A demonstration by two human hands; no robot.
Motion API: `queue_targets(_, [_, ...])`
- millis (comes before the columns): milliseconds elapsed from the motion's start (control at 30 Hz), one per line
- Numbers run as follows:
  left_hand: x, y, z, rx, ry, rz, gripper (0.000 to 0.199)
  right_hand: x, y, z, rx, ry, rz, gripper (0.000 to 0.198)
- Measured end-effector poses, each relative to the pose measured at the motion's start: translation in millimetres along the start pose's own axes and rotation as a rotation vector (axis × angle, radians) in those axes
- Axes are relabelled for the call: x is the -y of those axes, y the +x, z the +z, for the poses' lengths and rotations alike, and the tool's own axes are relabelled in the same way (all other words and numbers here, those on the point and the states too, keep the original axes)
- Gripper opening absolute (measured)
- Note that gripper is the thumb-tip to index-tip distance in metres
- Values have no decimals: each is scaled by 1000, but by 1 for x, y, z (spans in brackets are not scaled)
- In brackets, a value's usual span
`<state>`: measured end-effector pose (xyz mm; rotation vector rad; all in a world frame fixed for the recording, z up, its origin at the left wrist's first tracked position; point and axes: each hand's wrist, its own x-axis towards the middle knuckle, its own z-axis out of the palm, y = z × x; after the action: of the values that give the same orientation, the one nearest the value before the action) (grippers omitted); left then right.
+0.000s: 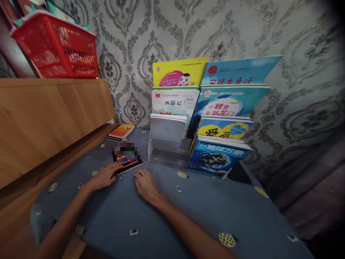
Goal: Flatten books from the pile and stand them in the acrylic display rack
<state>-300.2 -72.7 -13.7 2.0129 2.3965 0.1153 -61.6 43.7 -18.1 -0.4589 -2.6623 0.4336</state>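
Nearest you, the grey-blue cloth point(113, 223), printed with yellow pineapples, spreads beneath both your forearms. Your right hand point(146, 184) rests palm down on it with fingers loosely bent, just in front of the dark book's near edge and apart from it; you show nothing in that hand, though its underside is hidden. Your left hand point(107, 175) reaches out with fingers fairly straight, their tips on the near left edge of the dark book point(129, 164); whether they grip it, I cannot tell. That book lies flat, left of the rack, its upper cover blurred out. Farther on, a small pile point(122, 131) with an orange cover on top lies by the cabinet point(59, 108). To the right, the clear rack point(168, 158) holds upright books in two columns: a grey book point(167, 128) foremost on the left, an earth book point(215, 158) foremost on the right. A yellow book point(180, 70) rises at the back. The red basket point(59, 46) sits on the cabinet, before the patterned wall point(129, 43).
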Motion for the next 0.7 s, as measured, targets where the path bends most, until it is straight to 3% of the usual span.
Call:
queue_targets(100, [6,28,-10,-16,-31,-43,47,2,-1,-1,18,-43,-31,22])
queue_targets(167, [7,56,-14,-83,-14,-159,41,3,-2,-3,36,-62,-40,23])
queue_targets(233, [8,84,-15,-135,16,-312,44,5,-2,-6,50,-75,-34,23])
queue_targets(367, [10,121,-5,-172,17,-433,50,7,-2,-8,75,-90,-36,24])
queue_targets(700, [14,107,12,-218,15,-428,46,3,-1,-4,-28,-40,-61,21])
